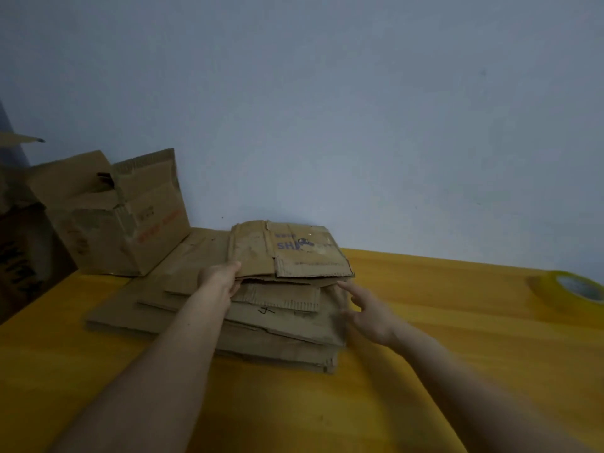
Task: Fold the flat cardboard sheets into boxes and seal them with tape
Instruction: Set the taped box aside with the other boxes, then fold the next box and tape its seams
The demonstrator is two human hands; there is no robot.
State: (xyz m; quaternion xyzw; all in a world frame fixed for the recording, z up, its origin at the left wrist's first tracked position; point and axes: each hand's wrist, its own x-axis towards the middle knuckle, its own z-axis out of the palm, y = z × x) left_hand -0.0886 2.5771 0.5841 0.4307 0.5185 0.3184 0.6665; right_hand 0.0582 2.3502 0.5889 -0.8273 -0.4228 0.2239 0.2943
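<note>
At the far left a dark box (pixel 19 250) with black writing is cut off by the frame edge, and I cannot read it. Beside it an open box (pixel 117 217) stands against the wall (pixel 327 109), its flaps ragged and its red print blurred. My left hand (pixel 219 278) grips the near left edge of the top sheet (pixel 291 251), thumb on top, fingers hidden underneath. That sheet is worn, flat and brown, with blue letters "SH" only partly legible; it is lifted slightly off the stack of sheets (pixel 228 322) lying on the yellow table (pixel 457 338). My right hand (pixel 369 312) reaches toward the sheet's near right corner, fingers straight and loosely spread, holding nothing. A roll of tape (pixel 568 286) lies far right, partly cut off.
</note>
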